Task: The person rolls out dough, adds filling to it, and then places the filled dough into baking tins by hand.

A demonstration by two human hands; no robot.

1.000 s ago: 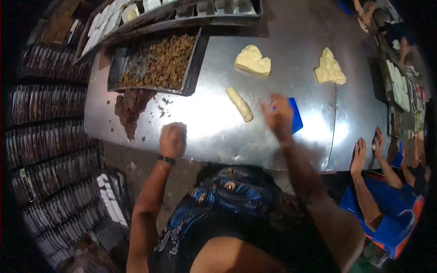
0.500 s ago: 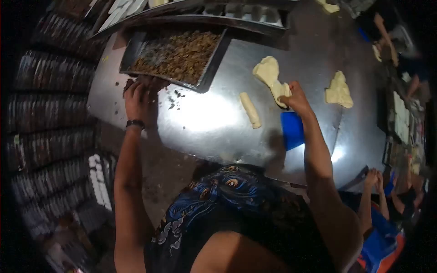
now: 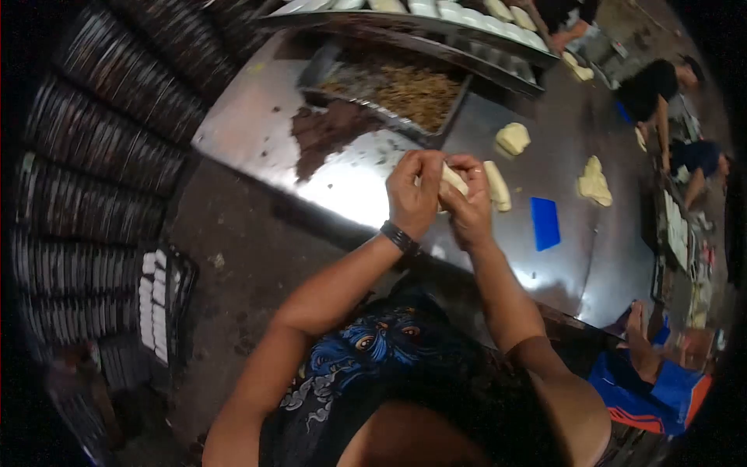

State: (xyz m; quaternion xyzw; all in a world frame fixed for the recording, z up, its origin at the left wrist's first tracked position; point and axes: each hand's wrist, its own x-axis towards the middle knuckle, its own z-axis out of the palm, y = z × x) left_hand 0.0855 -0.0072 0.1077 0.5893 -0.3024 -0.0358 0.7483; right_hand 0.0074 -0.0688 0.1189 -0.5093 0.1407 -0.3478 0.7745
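Note:
My left hand (image 3: 414, 194) and my right hand (image 3: 469, 204) meet above the metal table (image 3: 498, 253), closed around a piece of pale dough (image 3: 454, 180). The fingers hide part of it. Just behind my right hand lies a dough roll (image 3: 497, 187). Farther back is a rounded dough lump (image 3: 513, 138), and a flatter dough piece (image 3: 594, 183) rests to the right. A blue scraper (image 3: 545, 223) lies flat to the right of my hands. Dark brown crumbly filling (image 3: 327, 134) is spread on the table at the left, beside a metal tray (image 3: 461, 105) of lighter brown filling.
Trays of white and pale pieces (image 3: 436, 35) line the back edge. Stacked dark trays (image 3: 93, 191) fill the left side, with a tray of white pieces (image 3: 153, 307) near them. Co-workers (image 3: 654, 93) stand at the far right, and another person (image 3: 646, 381) is at the lower right.
My left hand has left the dark filling and moved right; my right hand has come toward it with dough. Both now hold the dough together. The view has shifted.

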